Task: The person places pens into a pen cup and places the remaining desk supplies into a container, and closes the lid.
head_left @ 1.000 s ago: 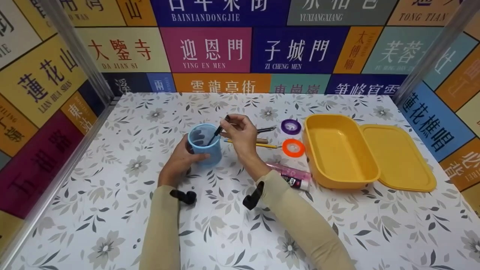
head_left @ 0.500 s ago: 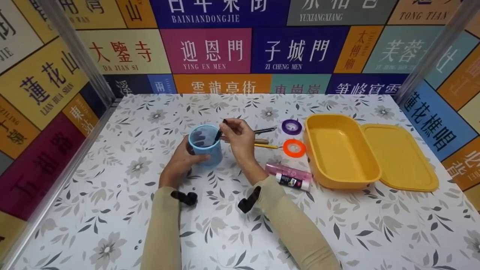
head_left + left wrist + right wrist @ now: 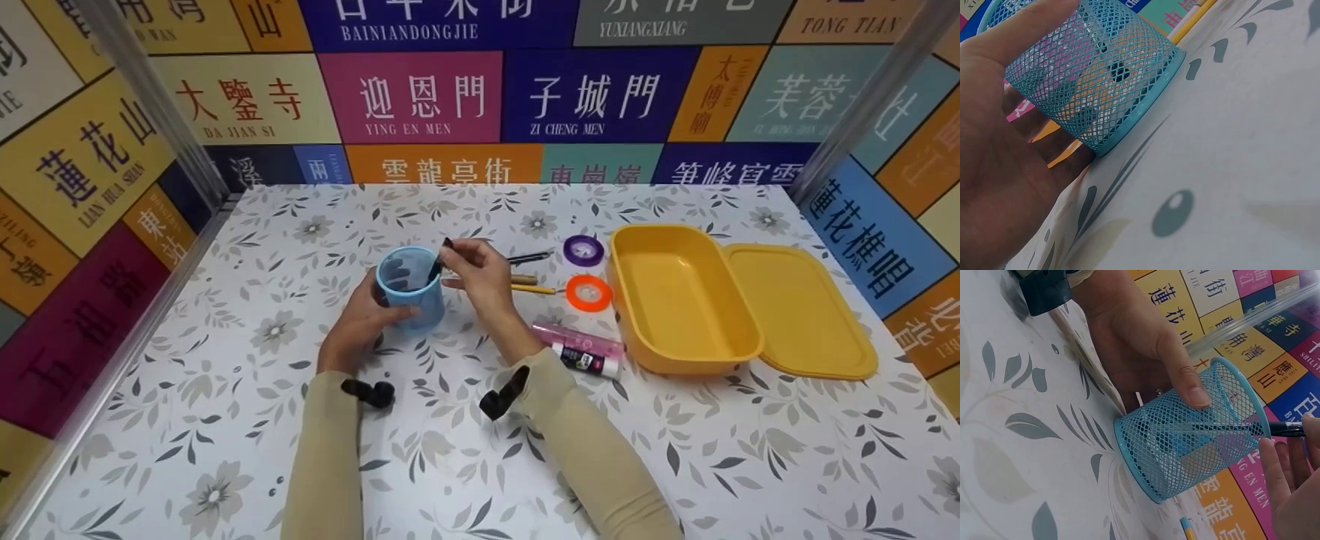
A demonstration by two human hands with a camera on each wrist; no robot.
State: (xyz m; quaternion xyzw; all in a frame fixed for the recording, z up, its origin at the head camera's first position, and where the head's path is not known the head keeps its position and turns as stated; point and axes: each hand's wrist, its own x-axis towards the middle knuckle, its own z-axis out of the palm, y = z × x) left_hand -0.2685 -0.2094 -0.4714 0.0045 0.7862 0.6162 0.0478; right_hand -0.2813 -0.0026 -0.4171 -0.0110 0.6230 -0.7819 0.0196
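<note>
Within L grip (image 3: pixel 358 319): mesh cup (image 3: pixel 423 306); R grip (image 3: pixel 487 281): prob. blk pen (image 3: pixel 1285 429).

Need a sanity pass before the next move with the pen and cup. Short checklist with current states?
1. Cup steadied: ok, left hand grips the cup.
2. Pen under control: ok, right hand pinches the pen near its upper end.
3. Pen inside the rim: ok, its lower part shows through the mesh.
4. Pen tip touching cup bottom: cannot tell.
5. All writing tools in cup: not ok, yellow pencil lies on the table.
</note>
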